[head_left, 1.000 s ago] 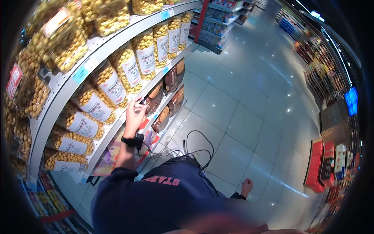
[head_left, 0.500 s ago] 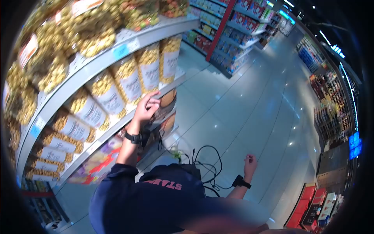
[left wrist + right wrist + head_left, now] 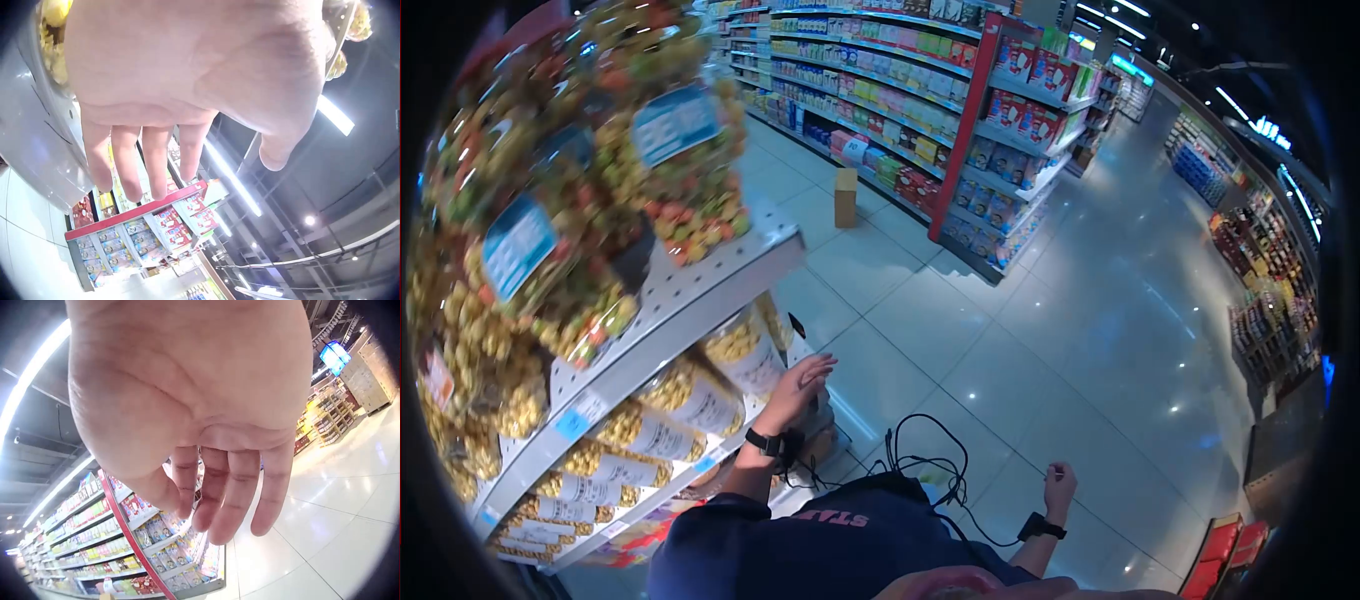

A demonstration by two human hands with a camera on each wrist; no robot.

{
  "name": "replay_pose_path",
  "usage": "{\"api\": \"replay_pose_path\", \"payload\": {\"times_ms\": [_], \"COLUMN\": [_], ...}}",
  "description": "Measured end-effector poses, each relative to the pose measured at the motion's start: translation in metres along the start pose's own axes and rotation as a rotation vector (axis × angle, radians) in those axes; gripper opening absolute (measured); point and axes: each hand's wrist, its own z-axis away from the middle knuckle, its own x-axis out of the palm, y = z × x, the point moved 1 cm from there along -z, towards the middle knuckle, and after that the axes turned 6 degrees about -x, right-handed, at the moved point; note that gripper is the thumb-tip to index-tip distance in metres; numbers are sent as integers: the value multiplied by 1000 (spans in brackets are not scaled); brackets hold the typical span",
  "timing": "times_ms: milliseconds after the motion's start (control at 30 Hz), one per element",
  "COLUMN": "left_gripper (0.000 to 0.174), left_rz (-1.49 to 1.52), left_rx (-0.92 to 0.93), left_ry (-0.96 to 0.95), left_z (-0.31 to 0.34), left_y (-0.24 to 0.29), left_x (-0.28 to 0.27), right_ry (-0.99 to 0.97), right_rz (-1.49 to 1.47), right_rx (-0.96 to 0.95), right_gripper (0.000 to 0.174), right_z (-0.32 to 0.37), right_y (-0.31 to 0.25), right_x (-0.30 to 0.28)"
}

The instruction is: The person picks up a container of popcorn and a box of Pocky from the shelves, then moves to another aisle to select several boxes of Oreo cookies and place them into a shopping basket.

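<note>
While labelled containers [image 3: 700, 405] stand nearby, left fingers [image 3: 156, 165] extend.

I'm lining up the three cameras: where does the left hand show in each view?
Head: the left hand is below and left of centre.
Left wrist: large across the top, fingers pointing down.
Right wrist: not in it; that is the right hand.
Shared landmark: the red shelf post.

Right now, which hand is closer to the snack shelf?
The left hand, beside the snack shelf; the right hand is well apart from it, over open floor.
</note>
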Motion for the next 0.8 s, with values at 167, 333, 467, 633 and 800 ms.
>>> {"api": "replay_pose_path", "payload": {"times_ms": [167, 333, 467, 633, 800], "left_gripper": [39, 35, 35, 35, 33], "left_rz": [-129, -71, -86, 8, -8], "left_rx": [-37, -94, -166, -237, -76], "left_ry": [165, 326, 481, 646, 807], "left_z": [-48, -91, -112, -125, -126], "left_y": [-3, -19, -15, -5, -11], "left_x": [21, 33, 51, 59, 37], "right_ry": [-142, -256, -415, -551, -663], "right_rz": [23, -52, -80, -140, -214], "right_rx": [-98, -172, -356, -495, -679], "right_gripper": [12, 12, 12, 12, 11], "right_z": [-131, -290, -414, -498, -523], "right_y": [-1, -14, -38, -120, -185], "right_x": [55, 112, 180, 262, 362]}}
